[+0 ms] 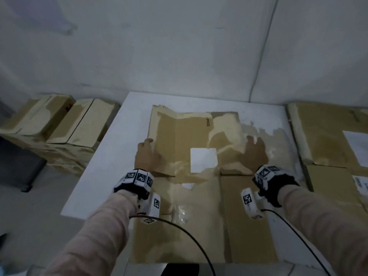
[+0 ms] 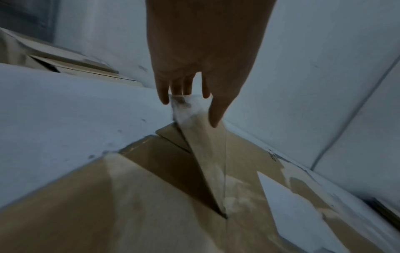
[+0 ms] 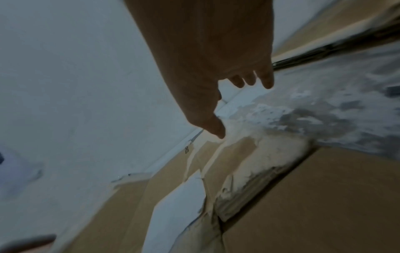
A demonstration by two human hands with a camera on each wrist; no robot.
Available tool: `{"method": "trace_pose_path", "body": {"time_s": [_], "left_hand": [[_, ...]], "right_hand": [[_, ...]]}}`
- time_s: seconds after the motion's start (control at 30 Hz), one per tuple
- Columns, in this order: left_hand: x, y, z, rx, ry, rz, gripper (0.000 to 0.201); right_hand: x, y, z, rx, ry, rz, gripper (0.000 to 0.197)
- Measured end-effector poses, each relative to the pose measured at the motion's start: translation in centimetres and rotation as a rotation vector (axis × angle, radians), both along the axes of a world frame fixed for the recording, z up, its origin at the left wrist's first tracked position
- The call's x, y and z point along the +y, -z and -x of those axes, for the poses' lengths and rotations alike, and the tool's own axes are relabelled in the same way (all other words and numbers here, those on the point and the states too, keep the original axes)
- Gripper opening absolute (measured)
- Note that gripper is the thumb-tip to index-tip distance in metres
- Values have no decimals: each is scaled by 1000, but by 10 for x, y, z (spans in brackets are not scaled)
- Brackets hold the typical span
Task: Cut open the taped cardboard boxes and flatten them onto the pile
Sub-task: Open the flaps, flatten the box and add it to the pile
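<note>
A cut-open cardboard box [image 1: 189, 132] lies spread on the white table [image 1: 107, 160], with a white label [image 1: 203, 160] at its middle and clear tape across it. My left hand [image 1: 147, 154] is at the left edge of the far flap, fingers straight. In the left wrist view that taped edge [image 2: 205, 154] rises slightly between the fingers and thumb of my left hand [image 2: 190, 111]. My right hand [image 1: 254, 152] is spread over the flap's right side and holds nothing. In the right wrist view my right hand [image 3: 236, 107] shows straight fingers just above the torn tape [image 3: 270, 150].
Several taped boxes [image 1: 59, 120] are stacked left of the table. A pile of flattened cardboard [image 1: 322, 140] lies to the right. White walls stand close behind. A dark object [image 1: 18, 166] sits on the floor at left. Cables run from both wrists.
</note>
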State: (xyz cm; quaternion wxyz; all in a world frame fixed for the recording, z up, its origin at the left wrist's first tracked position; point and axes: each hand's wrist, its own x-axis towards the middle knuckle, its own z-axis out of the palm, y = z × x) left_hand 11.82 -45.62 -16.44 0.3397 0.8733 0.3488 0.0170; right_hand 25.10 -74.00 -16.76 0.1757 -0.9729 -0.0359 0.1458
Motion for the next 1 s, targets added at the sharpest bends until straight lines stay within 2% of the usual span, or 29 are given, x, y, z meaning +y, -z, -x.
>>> {"method": "trace_pose_path", "body": {"time_s": [0.07,0.17,0.23,0.3,0.33,0.4,0.47,0.6,0.67,0.87,1.0], "left_hand": [[5,5,-29,27,86,-127,59],[8,12,-74,88,256,-362,62],[4,23,-104,95,447,-373,59],[-4,42,-123,217,624,-290,60],[-7,54,-128,308,660,-218,63],[-9,79,-135,399,675,-188,74],[-6,92,-144,365,671,-244,91],[4,100,-175,302,655,-242,79],[7,103,-186,288,638,-271,82],[7,108,-192,240,617,-358,89],[4,105,-192,241,587,-348,83]], "right_hand": [[20,12,-19,-53,-155,91,71],[56,24,-49,-8,-338,147,69],[81,34,-64,89,-408,158,70],[100,48,-72,160,-454,168,69],[106,58,-74,174,-457,172,68],[112,75,-79,143,-436,176,73],[114,86,-89,41,-417,166,86],[122,96,-121,-89,-419,118,91],[126,100,-134,-116,-418,98,93],[131,109,-141,-186,-426,104,69],[128,108,-128,-200,-512,92,69]]}}
